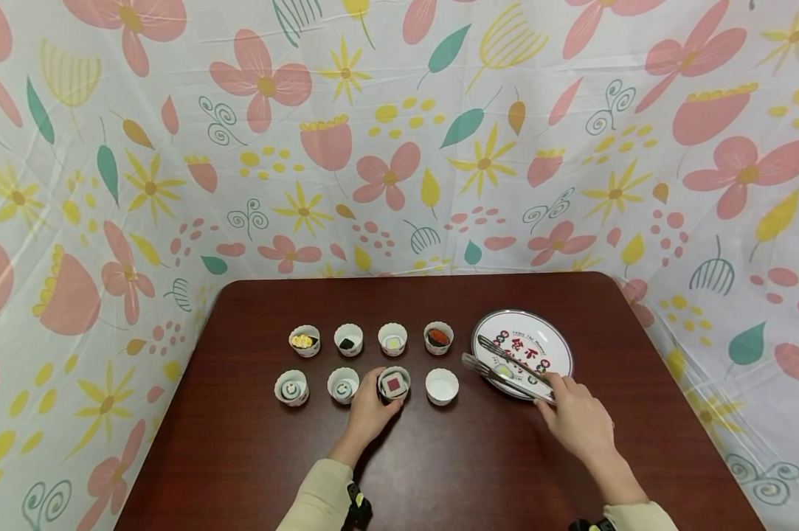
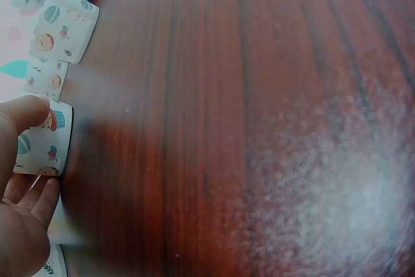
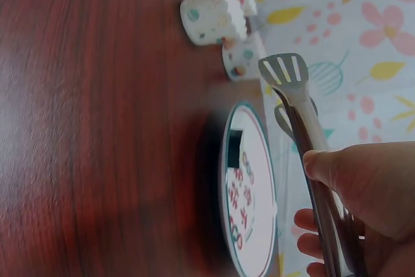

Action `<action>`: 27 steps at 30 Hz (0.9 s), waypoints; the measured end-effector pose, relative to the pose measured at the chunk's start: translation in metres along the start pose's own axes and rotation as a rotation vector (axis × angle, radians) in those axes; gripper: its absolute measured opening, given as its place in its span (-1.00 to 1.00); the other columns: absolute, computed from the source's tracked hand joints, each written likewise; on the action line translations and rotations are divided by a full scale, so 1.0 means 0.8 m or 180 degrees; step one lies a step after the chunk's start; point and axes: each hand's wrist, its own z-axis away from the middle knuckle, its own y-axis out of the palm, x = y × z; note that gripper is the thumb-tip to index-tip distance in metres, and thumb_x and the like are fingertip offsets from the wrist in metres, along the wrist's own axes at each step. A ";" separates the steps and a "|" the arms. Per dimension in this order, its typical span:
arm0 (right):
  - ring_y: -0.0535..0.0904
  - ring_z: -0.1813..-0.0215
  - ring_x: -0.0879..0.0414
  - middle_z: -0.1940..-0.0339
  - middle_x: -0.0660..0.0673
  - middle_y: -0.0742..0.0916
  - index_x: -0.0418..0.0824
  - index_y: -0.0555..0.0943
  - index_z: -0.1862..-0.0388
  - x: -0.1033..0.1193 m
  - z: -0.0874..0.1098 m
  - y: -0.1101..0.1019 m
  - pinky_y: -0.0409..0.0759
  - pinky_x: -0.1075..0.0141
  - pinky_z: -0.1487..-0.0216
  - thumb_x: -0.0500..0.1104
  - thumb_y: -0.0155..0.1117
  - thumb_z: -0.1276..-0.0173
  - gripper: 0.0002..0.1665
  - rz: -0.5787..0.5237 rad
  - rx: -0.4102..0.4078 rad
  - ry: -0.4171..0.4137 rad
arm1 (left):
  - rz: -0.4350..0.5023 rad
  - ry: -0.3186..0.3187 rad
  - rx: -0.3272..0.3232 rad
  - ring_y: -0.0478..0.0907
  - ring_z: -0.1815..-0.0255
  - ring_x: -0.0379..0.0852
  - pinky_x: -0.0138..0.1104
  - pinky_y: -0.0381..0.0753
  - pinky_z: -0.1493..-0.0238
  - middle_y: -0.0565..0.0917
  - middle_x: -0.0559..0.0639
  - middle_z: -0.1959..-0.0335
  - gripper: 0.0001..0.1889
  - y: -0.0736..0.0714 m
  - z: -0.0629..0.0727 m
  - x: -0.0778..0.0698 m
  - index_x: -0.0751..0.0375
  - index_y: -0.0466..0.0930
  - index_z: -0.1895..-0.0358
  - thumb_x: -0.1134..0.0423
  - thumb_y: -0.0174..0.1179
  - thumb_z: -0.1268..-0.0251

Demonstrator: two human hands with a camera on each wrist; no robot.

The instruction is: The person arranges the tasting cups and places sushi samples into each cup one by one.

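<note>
My left hand [image 1: 367, 414] grips a small patterned paper cup [image 2: 59, 141] in the front row, thumb on one side and fingers on the other. Inside that cup sits a sushi roll [image 1: 393, 384] with a square red centre. With my right hand [image 1: 581, 422] I hold metal tongs [image 3: 311, 128], their slotted tips apart and nothing between them. The tongs reach over a round white plate [image 1: 550, 341] with red lettering. On the plate lies a dark-wrapped sushi roll [image 3: 234, 149], partly behind the tongs in the head view.
Several more paper cups stand in two rows. The back row includes a yellow-topped piece [image 1: 304, 341] and an orange-red-topped piece [image 1: 438, 338]. An empty cup [image 1: 442, 387] stands between my left hand and the plate. A flowered cloth [image 1: 386, 162] hangs behind the brown table [image 1: 253, 457].
</note>
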 end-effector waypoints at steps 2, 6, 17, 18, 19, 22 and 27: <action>0.52 0.38 -0.26 0.36 -0.28 0.61 -0.27 0.49 0.07 -0.004 0.002 -0.001 0.42 -0.05 0.55 -0.13 0.42 0.02 -0.48 0.0005 -0.0016 0.0016 | -0.0001 0.0007 0.0003 0.52 0.01 -0.01 -0.12 0.48 0.02 0.56 0.09 0.04 -0.33 0.000 0.000 0.000 0.24 0.38 -0.12 0.26 0.43 0.19; 0.51 0.42 -0.27 0.39 -0.28 0.60 -0.28 0.49 0.08 -0.012 0.005 -0.002 0.39 -0.04 0.59 -0.14 0.44 0.05 -0.47 0.0005 -0.0080 0.0012 | -0.0011 -0.0009 0.0023 0.51 0.00 -0.02 -0.13 0.48 0.01 0.55 0.07 0.03 -0.33 0.000 0.000 0.001 0.23 0.38 -0.12 0.26 0.43 0.18; 0.50 0.43 -0.30 0.41 -0.30 0.59 -0.30 0.48 0.12 -0.028 0.015 -0.001 0.38 -0.07 0.59 -0.15 0.42 0.05 -0.49 0.0016 -0.0033 0.0114 | 0.0019 -0.0059 0.0063 0.51 -0.01 -0.01 -0.12 0.48 0.00 0.55 0.06 0.02 -0.32 0.000 -0.001 0.000 0.21 0.37 -0.13 0.25 0.44 0.17; 0.51 0.42 -0.29 0.40 -0.30 0.60 -0.30 0.48 0.11 -0.028 0.016 -0.002 0.38 -0.07 0.59 -0.15 0.42 0.05 -0.49 0.0022 -0.0020 0.0124 | 0.0025 -0.0070 0.0070 0.50 -0.02 -0.01 -0.12 0.47 0.00 0.55 0.06 0.02 -0.32 -0.001 -0.001 -0.001 0.21 0.37 -0.13 0.25 0.44 0.17; 0.51 0.41 -0.30 0.40 -0.30 0.60 -0.30 0.48 0.11 -0.029 0.017 -0.002 0.39 -0.07 0.59 -0.15 0.42 0.04 -0.49 0.0023 -0.0003 0.0136 | 0.0029 -0.0078 0.0077 0.50 -0.02 -0.02 -0.12 0.47 -0.01 0.55 0.07 0.01 -0.32 -0.001 -0.001 -0.001 0.20 0.37 -0.13 0.25 0.43 0.17; 0.51 0.40 -0.30 0.38 -0.31 0.60 -0.29 0.48 0.09 -0.032 0.019 -0.002 0.39 -0.07 0.59 -0.15 0.41 0.02 -0.49 0.0024 0.0059 0.0179 | 0.0043 -0.0098 0.0090 0.50 -0.03 -0.02 -0.12 0.47 -0.01 0.55 0.07 0.01 -0.33 -0.001 -0.001 -0.001 0.20 0.37 -0.13 0.25 0.44 0.17; 0.51 0.42 -0.29 0.40 -0.29 0.59 -0.29 0.49 0.10 -0.036 0.022 0.000 0.39 -0.07 0.59 -0.15 0.40 0.01 -0.51 0.0027 0.0123 0.0253 | 0.0024 -0.0086 0.0082 0.50 -0.02 -0.01 -0.12 0.46 -0.01 0.55 0.06 0.02 -0.32 -0.001 0.000 -0.002 0.21 0.37 -0.12 0.27 0.44 0.18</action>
